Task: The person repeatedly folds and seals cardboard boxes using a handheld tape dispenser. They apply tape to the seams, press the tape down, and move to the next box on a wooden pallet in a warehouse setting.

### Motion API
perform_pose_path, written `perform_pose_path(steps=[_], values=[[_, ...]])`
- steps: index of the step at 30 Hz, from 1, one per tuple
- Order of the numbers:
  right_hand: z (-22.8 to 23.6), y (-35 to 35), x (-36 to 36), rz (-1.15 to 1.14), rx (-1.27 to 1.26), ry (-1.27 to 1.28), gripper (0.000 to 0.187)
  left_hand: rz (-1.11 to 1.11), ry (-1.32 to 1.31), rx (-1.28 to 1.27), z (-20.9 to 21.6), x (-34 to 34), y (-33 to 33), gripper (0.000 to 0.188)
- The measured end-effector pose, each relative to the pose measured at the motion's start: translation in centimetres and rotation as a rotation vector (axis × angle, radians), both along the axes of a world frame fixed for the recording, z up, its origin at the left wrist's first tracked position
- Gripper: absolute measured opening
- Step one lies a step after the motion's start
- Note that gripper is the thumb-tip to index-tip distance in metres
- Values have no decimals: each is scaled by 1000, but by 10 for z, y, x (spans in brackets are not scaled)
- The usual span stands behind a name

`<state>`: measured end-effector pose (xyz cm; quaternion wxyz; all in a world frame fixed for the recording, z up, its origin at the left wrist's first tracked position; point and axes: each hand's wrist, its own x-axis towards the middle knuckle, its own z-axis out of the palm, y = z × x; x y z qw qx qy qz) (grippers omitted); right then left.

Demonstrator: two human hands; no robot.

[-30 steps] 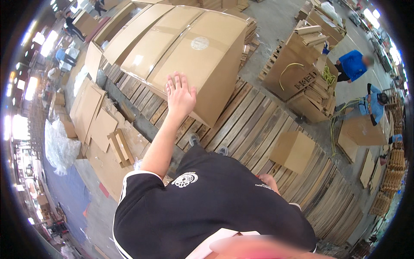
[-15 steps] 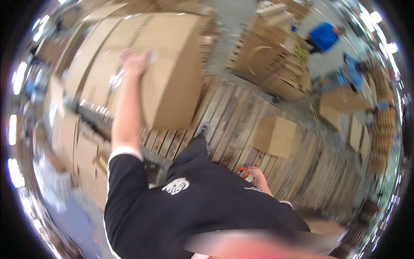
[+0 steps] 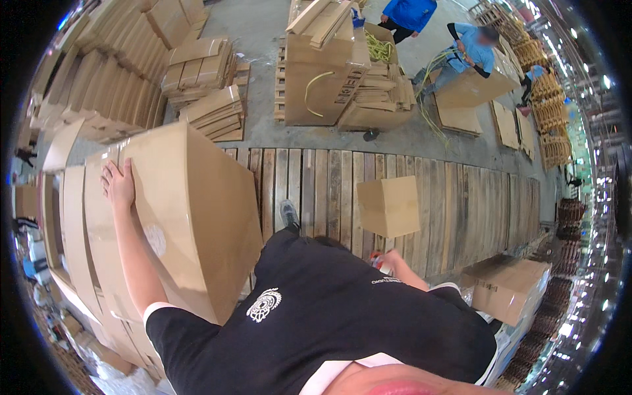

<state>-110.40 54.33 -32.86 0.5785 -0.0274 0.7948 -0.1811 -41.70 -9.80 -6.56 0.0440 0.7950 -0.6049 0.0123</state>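
Note:
My left hand point(image 3: 120, 185) lies flat on top of a large brown carton point(image 3: 220, 191) at the left, arm stretched out and fingers apart. Clear tape shines near the fingers and along the carton's seams. Low in front of my body, my right hand point(image 3: 393, 263) is closed round a red hand tool point(image 3: 377, 259) that looks like a tape dispenser. My shirt and fingers hide part of it. A small brown carton point(image 3: 390, 206) sits on the wooden slats just beyond the right hand.
Wooden slats point(image 3: 454, 210) run across the floor ahead. Flattened cardboard stacks point(image 3: 217, 115) stand at far left. A big carton on a pallet point(image 3: 316, 85) stands ahead, with two people point(image 3: 461, 56) point(image 3: 408, 13) beyond. Another carton point(image 3: 507, 286) is at right.
The view has swung to the right, so the large carton sits further left in the picture. My left hand stays on it, and my right hand still holds the red tool.

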Motion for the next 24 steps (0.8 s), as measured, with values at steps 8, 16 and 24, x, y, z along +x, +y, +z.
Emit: perform_pose_path(steps=[8,16,24], values=[[-7,-163,-75,-1,35,431,29,-557,237,244,15,-183,-152,69],[-85,-200,-126,104,98,88,11,-851,763,504,-47,-543,-248,64],[-123,-216,-225,-68,360,-219,16,-505,505,443,-141,-769,-300,98]])
